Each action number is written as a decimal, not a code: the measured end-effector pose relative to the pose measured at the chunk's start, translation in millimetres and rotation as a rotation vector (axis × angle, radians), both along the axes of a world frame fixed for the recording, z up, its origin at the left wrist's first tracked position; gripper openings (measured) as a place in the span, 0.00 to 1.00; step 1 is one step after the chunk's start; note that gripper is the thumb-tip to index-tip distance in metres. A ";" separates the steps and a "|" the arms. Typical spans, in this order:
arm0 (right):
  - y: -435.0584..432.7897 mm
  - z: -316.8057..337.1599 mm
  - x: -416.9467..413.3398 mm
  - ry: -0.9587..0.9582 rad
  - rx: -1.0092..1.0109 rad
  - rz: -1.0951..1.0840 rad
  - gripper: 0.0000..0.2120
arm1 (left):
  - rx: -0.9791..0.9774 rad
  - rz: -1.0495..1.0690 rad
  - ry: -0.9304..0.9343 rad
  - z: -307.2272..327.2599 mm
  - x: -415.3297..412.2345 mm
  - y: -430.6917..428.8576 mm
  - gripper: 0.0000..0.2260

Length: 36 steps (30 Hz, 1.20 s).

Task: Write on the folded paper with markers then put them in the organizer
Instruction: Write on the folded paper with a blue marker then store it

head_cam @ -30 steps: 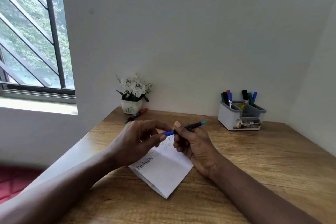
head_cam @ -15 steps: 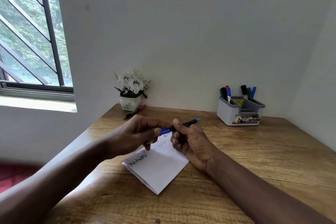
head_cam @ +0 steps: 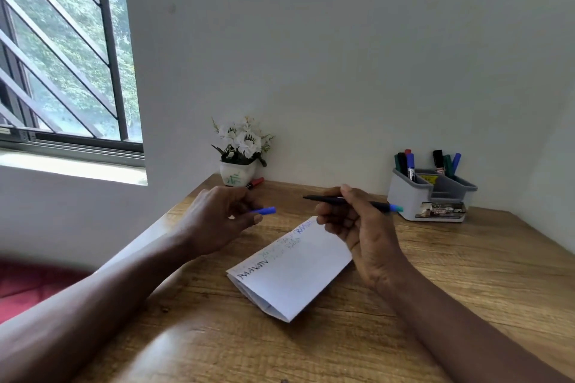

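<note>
Observed condition: the left hand [head_cam: 217, 218] is raised above the worktop [head_cam: 466, 274]. Its fingers are curled, and a blue cap [head_cam: 265, 211] is pinched at the fingertips, the cap's free end pointing right.

The right hand [head_cam: 357, 227] grips a marker [head_cam: 378, 204] with fingers curled round the black barrel and the thumb on top. The marker lies roughly level. Its uncovered tip points left toward the cap, and its teal rear end points right toward the organizer [head_cam: 404, 196]. Cap and tip are apart, with a clear gap between them.

The folded paper [head_cam: 295, 274] lies flat on the worktop between the two forearms, set diagonally. Black lettering runs along its near-left edge, with fainter green and blue lettering further along the same edge. The right hand is over the paper's far corner; contact cannot be determined.

The grey organizer stands at the far right of the worktop, near the wall [head_cam: 342, 56]. Several stored markers [head_cam: 410, 163] stand upright in its rear compartments.

A flower pot [head_cam: 238, 176] with white flowers stands at the far left corner. A red marker [head_cam: 256, 182] lies just beside it on the worktop. A barred window [head_cam: 62, 56] is at upper left.
</note>
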State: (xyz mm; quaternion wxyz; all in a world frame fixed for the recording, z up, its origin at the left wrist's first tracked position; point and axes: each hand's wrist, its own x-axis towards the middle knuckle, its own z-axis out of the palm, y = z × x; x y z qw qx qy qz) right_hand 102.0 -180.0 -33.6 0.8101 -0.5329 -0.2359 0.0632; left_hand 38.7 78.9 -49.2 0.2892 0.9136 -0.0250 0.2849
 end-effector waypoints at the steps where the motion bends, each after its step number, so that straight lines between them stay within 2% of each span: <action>1: -2.4 0.8 2.3 -0.100 -0.066 -0.064 0.13 | 0.039 0.034 -0.008 1.1 0.0 0.7 0.04; 4: -8.3 -2.7 7.4 -0.355 -0.344 -0.226 0.12 | 0.104 0.070 0.019 3.5 1.1 -1.6 0.04; 6: -9.6 -7.7 9.0 -0.521 -0.606 -0.294 0.12 | 0.144 0.078 0.080 3.5 1.5 -3.6 0.03; 9: -11.7 -11.4 8.7 -0.749 -0.927 -0.213 0.08 | 0.168 0.084 0.111 1.8 1.7 -6.6 0.03; 12: -14.0 -11.5 6.3 -0.830 -1.042 -0.121 0.11 | 0.166 0.085 0.123 3.2 0.9 -8.9 0.03; 15: -12.9 -9.9 4.2 -0.813 -1.043 -0.113 0.14 | 0.126 0.079 0.083 5.3 -1.9 -11.1 0.10; 17: -11.7 -8.9 3.2 -0.775 -1.009 -0.107 0.14 | 0.115 0.088 0.088 5.2 -3.8 -14.8 0.25; 20: -12.4 -9.2 2.4 -0.730 -0.991 -0.081 0.13 | 0.140 0.144 0.291 2.5 -5.6 -23.4 0.46; 22: -10.4 -9.5 1.5 -0.675 -0.926 -0.061 0.09 | 0.229 0.159 0.449 0.0 -4.6 -27.2 0.54; 23: -8.4 -9.9 1.5 -0.608 -0.857 -0.061 0.08 | 0.272 0.157 0.502 -1.8 -3.4 -28.0 0.56; 25: -5.0 -9.8 2.3 -0.433 -0.730 -0.072 0.13 | 0.309 0.149 0.555 -3.3 -1.6 -27.8 0.57; 28: -2.6 -7.1 3.9 -0.251 -0.612 0.030 0.13 | 0.322 0.121 0.587 -3.0 -2.4 -26.3 0.60; 31: -2.0 -8.0 5.6 -0.231 -0.623 0.082 0.10 | 0.337 0.129 0.610 -4.1 -2.7 -24.6 0.61; 34: -3.8 -8.5 10.3 -0.193 -0.656 0.088 0.03 | 0.339 0.176 0.631 -5.8 -1.8 -22.5 0.64; 36: -5.7 -6.1 16.2 -0.145 -0.680 0.132 0.04 | 0.337 0.185 0.639 -6.3 -1.0 -21.7 0.66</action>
